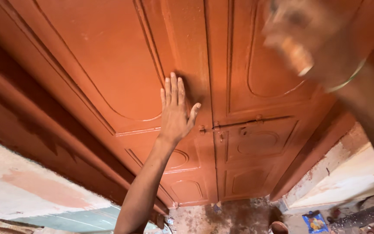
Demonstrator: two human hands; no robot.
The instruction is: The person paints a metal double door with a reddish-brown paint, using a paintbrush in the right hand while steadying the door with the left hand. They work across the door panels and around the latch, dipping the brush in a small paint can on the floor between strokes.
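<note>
A tall double door (109,65) painted reddish-brown fills the view, seen from close up and looking down along it. My left hand (176,110) lies flat on the left leaf, fingers spread, close to the seam between the two leaves. My right hand (306,37) is raised at the upper right in front of the right leaf. It is strongly blurred, with a thin bangle at the wrist, and whether it holds anything cannot be told. A sliding bolt latch (243,125) crosses the seam just right of my left hand.
The door frame (31,117) is the same reddish-brown. A pale plastered wall (27,186) stands at the left and a whitish wall (351,173) at the right. The stained floor (230,216) below holds a small blue packet (314,222) and a dark pipe (364,215).
</note>
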